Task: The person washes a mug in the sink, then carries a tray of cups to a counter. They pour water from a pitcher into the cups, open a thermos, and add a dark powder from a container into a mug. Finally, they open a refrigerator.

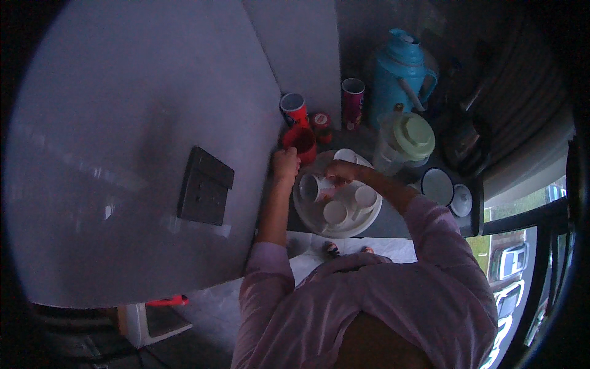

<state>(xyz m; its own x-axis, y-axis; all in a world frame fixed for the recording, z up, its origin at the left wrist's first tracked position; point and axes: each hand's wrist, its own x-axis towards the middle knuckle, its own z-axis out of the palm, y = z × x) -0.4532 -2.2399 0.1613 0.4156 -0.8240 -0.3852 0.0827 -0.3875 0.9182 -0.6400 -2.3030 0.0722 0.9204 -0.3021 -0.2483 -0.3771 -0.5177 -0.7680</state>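
My left hand (286, 163) is closed around the near side of a red mug (304, 144), apparently at its handle. The mug stands at the left of a round white tray (308, 221). Over the tray, my right hand (343, 172) has its fingers curled at a white mug (310, 188) lying on its side, seemingly gripping it; the exact contact is dim. Other white cups share the tray: one behind my right hand (345, 156), one at the right (365, 197) and one in front (335, 213).
Behind stand a red paper cup (293, 108), a red-lidded jar (321, 125), a purple cup (353, 104) and a blue thermos flask (398, 76). A clear pitcher with a green lid (414, 137) is right of the tray. Further right are an enamel mug (437, 187) and its lid (461, 200). A wall (138, 138) borders the left.
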